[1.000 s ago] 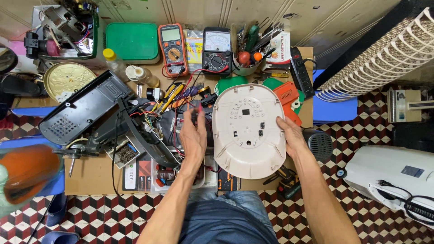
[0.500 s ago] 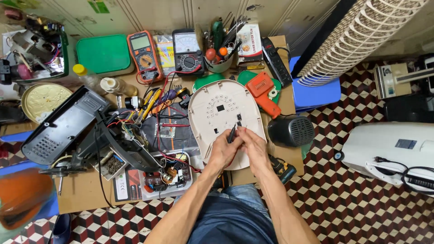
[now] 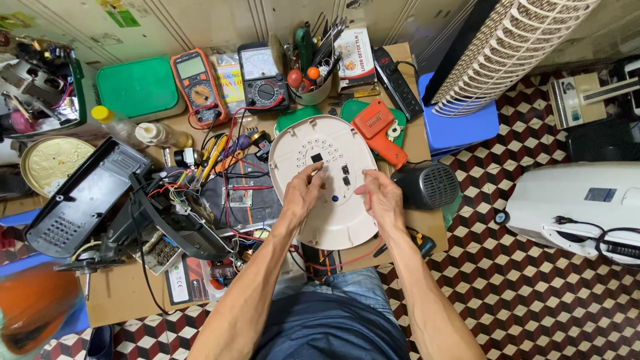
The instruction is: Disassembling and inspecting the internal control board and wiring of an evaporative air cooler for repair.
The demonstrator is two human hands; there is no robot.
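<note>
My hands have come in from the rim of the round cream plastic appliance cover (image 3: 328,180) lying flat on the cluttered surface (image 3: 120,303): my left hand (image 3: 301,195) pinches something small above its middle, and my right hand (image 3: 381,198) rests loosely open on it.

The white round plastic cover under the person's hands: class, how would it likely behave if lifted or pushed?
The white cover looks like a thin moulded shell, so probably light for its size and fairly stiff. Its domed shape may let it rock or slide on the cluttered workbench. The left hand and right hand both rest on it, perhaps steadying it.
</note>
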